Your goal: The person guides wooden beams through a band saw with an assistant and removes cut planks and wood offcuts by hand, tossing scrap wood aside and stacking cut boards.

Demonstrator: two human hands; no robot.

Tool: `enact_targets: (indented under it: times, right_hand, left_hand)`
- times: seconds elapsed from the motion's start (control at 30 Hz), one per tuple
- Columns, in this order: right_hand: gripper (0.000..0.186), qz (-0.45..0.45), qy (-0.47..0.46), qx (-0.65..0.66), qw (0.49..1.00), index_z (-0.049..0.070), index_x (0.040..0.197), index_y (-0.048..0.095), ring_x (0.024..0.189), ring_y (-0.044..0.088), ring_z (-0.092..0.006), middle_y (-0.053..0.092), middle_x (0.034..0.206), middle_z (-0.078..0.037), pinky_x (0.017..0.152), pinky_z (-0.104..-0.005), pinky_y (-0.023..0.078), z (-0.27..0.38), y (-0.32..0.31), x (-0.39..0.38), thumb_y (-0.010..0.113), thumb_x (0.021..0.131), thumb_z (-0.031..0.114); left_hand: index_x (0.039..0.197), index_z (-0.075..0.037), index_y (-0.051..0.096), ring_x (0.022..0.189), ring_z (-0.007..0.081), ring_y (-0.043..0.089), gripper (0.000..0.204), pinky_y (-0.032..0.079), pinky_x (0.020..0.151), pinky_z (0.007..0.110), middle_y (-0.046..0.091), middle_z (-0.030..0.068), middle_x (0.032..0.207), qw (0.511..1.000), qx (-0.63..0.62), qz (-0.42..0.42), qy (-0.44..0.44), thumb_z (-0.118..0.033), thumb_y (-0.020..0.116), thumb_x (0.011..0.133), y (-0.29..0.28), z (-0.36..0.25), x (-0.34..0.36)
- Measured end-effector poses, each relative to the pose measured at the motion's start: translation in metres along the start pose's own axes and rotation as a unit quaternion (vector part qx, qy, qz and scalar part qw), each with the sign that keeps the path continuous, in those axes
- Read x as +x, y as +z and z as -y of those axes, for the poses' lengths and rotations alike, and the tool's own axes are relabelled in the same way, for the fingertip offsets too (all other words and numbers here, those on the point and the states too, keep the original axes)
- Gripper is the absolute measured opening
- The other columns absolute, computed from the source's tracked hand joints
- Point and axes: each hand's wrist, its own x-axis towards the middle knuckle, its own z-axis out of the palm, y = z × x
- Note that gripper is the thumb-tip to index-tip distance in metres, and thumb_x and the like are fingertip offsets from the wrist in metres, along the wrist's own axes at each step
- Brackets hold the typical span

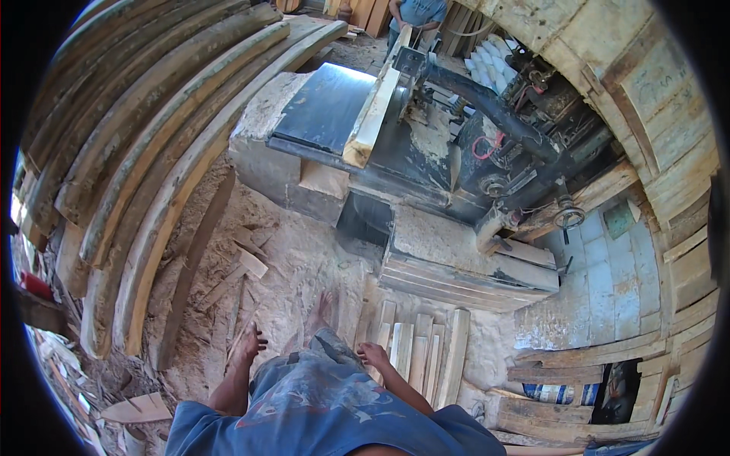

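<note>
My left hand hangs low over the sawdust floor, its fingers apart and nothing in them. My right hand is beside my body, fingers loosely bent, with no object seen in it. Close to it, several sawn wood strips lie side by side on the floor. Ahead, a squared timber rests on the metal table of a large sawing machine, out of my reach. At its far end stands another person in a blue shirt, one hand close to the timber.
Long curved logs are stacked along the left. The machine's dark arm and motor parts fill the right, with a handwheel below. Wood scraps lie in the sawdust. A plank wall runs along the right.
</note>
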Motion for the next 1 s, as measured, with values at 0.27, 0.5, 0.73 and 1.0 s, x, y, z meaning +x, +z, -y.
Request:
enact_targets:
  times: [0.27, 0.5, 0.73, 1.0]
  right_hand:
    - [0.034, 0.026, -0.226, -0.456, 0.860, 0.009, 0.098, 0.060, 0.089, 0.058, -0.0318, 0.061, 0.096, -0.016, 0.077, -0.0400, 0.046, 0.015, -0.052, 0.133, 0.047, 0.078, 0.032]
    - [0.036, 0.020, -0.026, 0.000, 0.999, 0.007, 0.108, 0.055, 0.079, 0.061, -0.0187, 0.062, 0.094, -0.009, 0.064, -0.0321, 0.049, 0.176, -0.065, 0.137, 0.048, 0.087, 0.035]
    - [0.048, 0.046, -0.144, 0.069, 0.986, 0.007, 0.116, 0.050, 0.086, 0.059, -0.0177, 0.060, 0.102, -0.008, 0.071, -0.0313, 0.047, 0.300, -0.053, 0.118, 0.050, 0.085, 0.044]
    - [0.077, 0.076, -0.198, 0.194, 0.958, 0.012, 0.135, 0.027, 0.113, 0.046, -0.0285, 0.041, 0.129, -0.013, 0.091, -0.0461, 0.036, 0.348, -0.030, 0.076, 0.042, 0.080, 0.063]
  left_hand:
    - [0.117, 0.000, 0.048, 0.077, 0.0258, 0.063, 0.067, 0.044, 0.060, 0.036, 0.063, 0.0188, 0.098, 0.983, 0.175, 0.053, -0.033, -0.057, 0.037, 0.084, 0.028, -0.046, 0.090]
    - [0.119, -0.002, 0.045, 0.079, 0.0214, 0.061, 0.063, 0.043, 0.063, 0.032, 0.064, 0.0146, 0.095, 0.996, -0.010, -0.009, 0.083, -0.055, 0.044, 0.084, 0.036, -0.237, 0.130]
    - [0.126, -0.008, 0.043, 0.092, 0.0208, 0.057, 0.063, 0.041, 0.077, 0.032, 0.059, 0.0116, 0.109, 0.981, -0.046, 0.070, 0.174, -0.055, 0.046, 0.083, 0.069, -0.369, 0.106]
    - [0.137, -0.017, 0.029, 0.108, 0.0269, 0.048, 0.071, 0.034, 0.092, 0.040, 0.045, 0.0135, 0.128, 0.951, -0.040, 0.205, 0.228, -0.060, 0.043, 0.082, 0.076, -0.384, 0.076]
